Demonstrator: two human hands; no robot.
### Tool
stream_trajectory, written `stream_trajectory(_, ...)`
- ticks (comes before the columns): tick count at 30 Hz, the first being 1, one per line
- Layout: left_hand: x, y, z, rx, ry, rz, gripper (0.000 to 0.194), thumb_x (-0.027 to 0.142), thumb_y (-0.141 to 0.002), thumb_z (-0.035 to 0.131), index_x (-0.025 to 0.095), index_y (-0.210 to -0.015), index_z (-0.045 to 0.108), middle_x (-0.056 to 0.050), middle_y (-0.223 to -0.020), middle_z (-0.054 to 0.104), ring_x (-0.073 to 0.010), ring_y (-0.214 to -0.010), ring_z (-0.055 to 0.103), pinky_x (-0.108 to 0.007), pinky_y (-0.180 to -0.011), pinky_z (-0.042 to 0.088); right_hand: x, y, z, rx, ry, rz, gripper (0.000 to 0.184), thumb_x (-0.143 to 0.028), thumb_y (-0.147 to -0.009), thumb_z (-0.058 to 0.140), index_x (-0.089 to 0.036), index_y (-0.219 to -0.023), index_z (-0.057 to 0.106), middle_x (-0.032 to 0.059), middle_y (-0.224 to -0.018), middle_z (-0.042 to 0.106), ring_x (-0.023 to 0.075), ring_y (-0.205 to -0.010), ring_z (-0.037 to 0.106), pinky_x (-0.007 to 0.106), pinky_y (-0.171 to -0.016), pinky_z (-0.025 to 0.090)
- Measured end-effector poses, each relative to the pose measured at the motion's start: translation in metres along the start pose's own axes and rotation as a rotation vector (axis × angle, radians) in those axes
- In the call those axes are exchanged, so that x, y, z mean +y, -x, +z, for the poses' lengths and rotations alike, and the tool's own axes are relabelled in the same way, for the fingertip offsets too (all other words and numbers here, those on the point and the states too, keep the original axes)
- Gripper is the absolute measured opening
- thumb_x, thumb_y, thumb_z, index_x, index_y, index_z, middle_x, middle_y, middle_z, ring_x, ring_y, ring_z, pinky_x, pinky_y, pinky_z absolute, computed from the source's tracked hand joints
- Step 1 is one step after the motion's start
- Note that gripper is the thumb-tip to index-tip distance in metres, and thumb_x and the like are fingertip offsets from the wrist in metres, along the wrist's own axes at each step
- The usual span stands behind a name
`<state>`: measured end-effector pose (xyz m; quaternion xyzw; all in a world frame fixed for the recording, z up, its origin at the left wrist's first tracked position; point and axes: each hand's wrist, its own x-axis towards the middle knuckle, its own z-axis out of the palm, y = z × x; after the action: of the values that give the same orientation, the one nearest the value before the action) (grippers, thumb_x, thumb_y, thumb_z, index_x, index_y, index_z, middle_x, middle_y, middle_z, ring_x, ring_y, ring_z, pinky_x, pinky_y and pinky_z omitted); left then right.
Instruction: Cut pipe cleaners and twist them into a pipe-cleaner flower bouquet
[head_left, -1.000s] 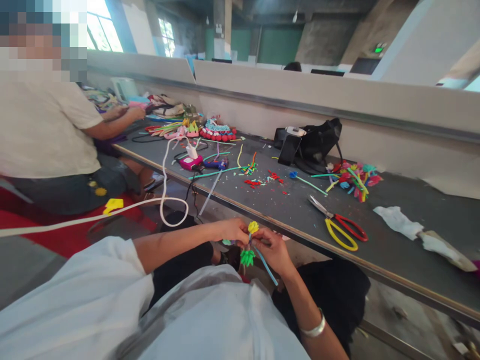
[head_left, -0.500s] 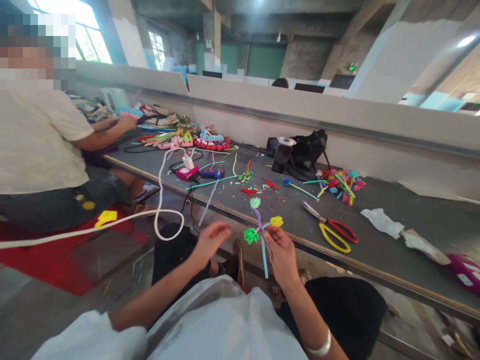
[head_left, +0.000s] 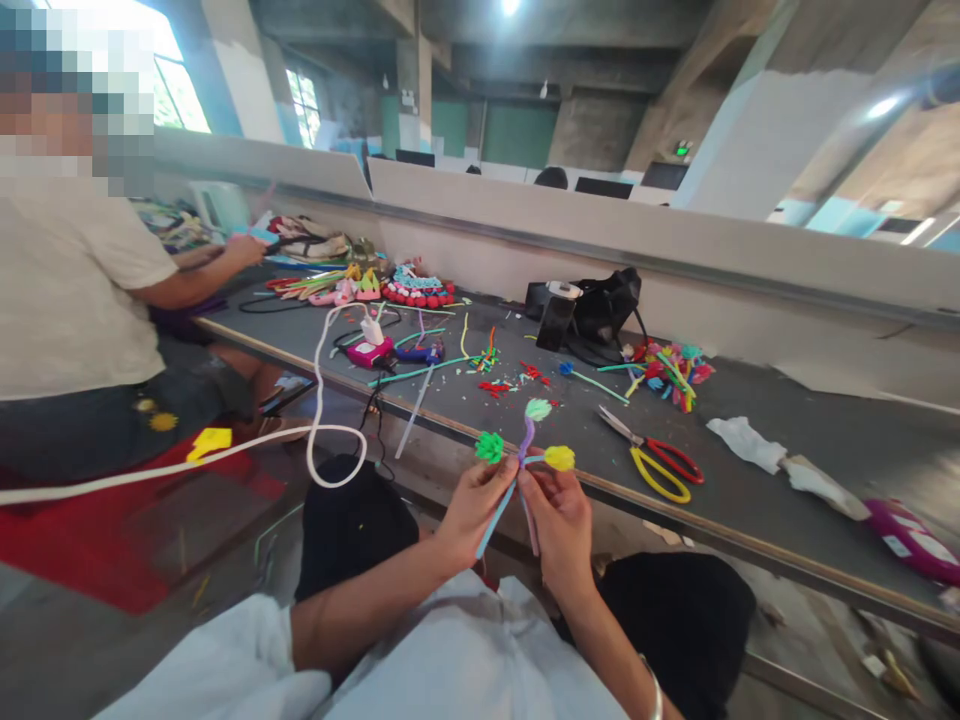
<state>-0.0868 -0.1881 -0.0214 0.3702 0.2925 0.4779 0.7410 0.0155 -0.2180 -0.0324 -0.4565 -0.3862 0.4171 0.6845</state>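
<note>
Both hands meet over my lap, in front of the table edge, on a small pipe-cleaner flower sprig [head_left: 527,437]. Its heads are a green puff [head_left: 490,446] on the left, a pale mint one [head_left: 538,409] on top and a yellow one [head_left: 559,458] on the right. My left hand [head_left: 474,510] is closed, pinching the sprig near the join below the green puff. My right hand [head_left: 559,515] pinches it from the other side, under the yellow puff. Light blue and pinkish stems hang down between the hands.
Scissors [head_left: 651,455] with red and yellow handles lie right on the dark table [head_left: 750,510]. Behind are cut scraps [head_left: 495,388], a glue gun [head_left: 420,353] and a pile of pipe-cleaner flowers [head_left: 671,372]. A white cable [head_left: 319,400] loops at left, near a seated co-worker [head_left: 82,290].
My left hand has come in from the left and closed on the sprig. The stems, together before, now spread apart, with the light blue one slanting down left.
</note>
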Motion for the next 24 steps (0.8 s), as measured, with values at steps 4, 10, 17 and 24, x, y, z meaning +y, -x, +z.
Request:
stream_trajectory(4,0.016,0.0,-0.001,-0.039,0.028,-0.049,0.031,0.041,-0.072,0.079,0.014,-0.086,0.071,-0.003,-0.079,0.07,-0.0151,-0.076,0.063,-0.026,-0.076,0.047,-0.014,0.006,-0.001,-0.024,0.177,-0.09,0.031,-0.033,-0.081,0.071,-0.02,-0.109,0.067,0.0064,-0.098,0.074,0.0219,-0.088,0.069,0.035,-0.081,0.055)
stream_trajectory(10,0.033,0.006,-0.003,-0.115,-0.144,0.01,0.032,0.043,-0.073,0.077,0.013,-0.076,0.065,-0.001,-0.069,0.063,-0.0117,-0.064,0.059,-0.025,-0.067,0.047,-0.03,0.012,-0.018,-0.025,0.398,-0.233,0.025,-0.034,-0.079,0.073,-0.022,-0.102,0.072,0.0058,-0.1,0.072,0.0218,-0.088,0.068,0.031,-0.076,0.054)
stream_trajectory(17,0.027,0.026,0.01,-0.16,-0.152,-0.136,0.042,0.048,-0.068,0.079,0.017,-0.073,0.052,0.01,-0.053,0.033,-0.0032,-0.044,0.023,-0.017,-0.041,0.019,-0.042,0.02,-0.022,0.06,0.604,-0.329,0.012,-0.033,-0.082,0.068,-0.021,-0.086,0.07,0.001,-0.08,0.071,0.0172,-0.071,0.062,0.027,-0.066,0.049)
stream_trajectory(24,0.023,0.03,0.004,-0.238,-0.1,-0.243,0.035,0.043,-0.073,0.075,0.016,-0.071,0.053,0.008,-0.053,0.037,-0.003,-0.043,0.02,-0.02,-0.042,0.011,-0.031,0.021,-0.027,0.04,0.502,-0.215,0.019,-0.038,-0.082,0.069,-0.02,-0.089,0.066,0.0005,-0.075,0.068,0.0155,-0.061,0.06,0.026,-0.059,0.048)
